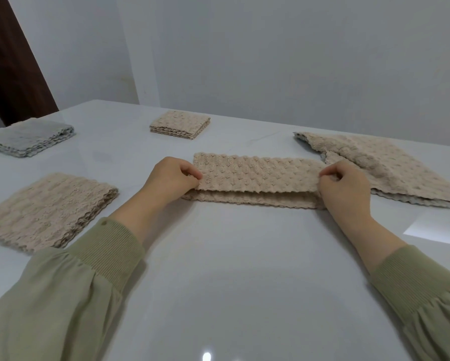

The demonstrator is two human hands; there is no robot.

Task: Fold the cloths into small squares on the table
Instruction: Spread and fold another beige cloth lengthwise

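Observation:
A beige textured cloth [257, 175] lies across the middle of the white table [231, 269] as a long strip, its upper layer raised over a lower layer. My left hand [171, 178] pinches the strip's left end. At the right end, my right hand [345, 187] pinches the same upper layer. A folded beige square [49, 209] rests near the left. Farther back sits a smaller folded beige square [180, 124], and a folded grey square [27, 138] lies at the far left. A loose beige cloth [382, 165] with a grey underside is spread at the right.
A pale wall rises right behind the table's far edge. A dark brown door or panel [10, 61] stands at the upper left. A bright patch of light [437, 227] falls on the table at the right edge.

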